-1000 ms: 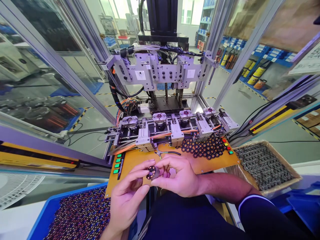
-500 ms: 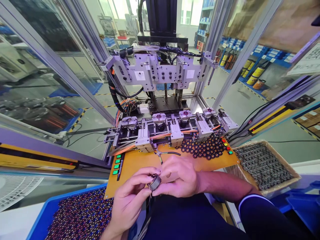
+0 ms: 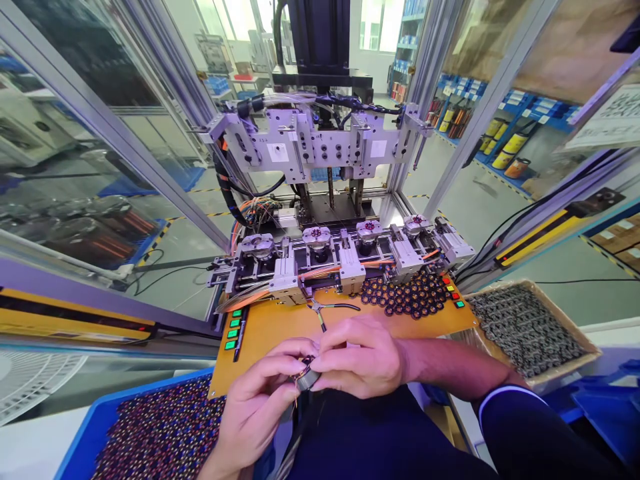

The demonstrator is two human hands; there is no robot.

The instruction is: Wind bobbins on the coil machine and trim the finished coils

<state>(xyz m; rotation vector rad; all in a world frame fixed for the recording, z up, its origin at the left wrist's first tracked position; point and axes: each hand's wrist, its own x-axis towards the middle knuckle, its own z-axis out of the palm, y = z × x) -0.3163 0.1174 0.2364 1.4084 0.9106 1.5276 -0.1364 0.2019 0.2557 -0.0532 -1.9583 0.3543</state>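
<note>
Head view: both hands meet low in the middle, just in front of the near edge of the orange plate. The left hand comes up from below, and its thumb and fingers are closed round a small round stator, dark with a metal rim; thin copper wire hangs from it. The right hand reaches in from the right, its fingertips pinched on the top of the same stator, so the part is clamped between the two hands and held in the air above the person's lap, clear of the plate.

On the plate, just beyond the right hand, lie small pliers with dark handles. Further right on the plate sits a heap of wound stators. A column of green buttons stands at the plate's left edge, and a few red and green buttons at its right edge.

Behind the plate runs the winding machine, with a row of four fixtures across its front; the three on the right show parts seated in them.

At lower left a blue bin is full of stators. At right a cardboard box holds many dark unwound cores. The dark sleeve of the right arm crosses the lower right corner.
</note>
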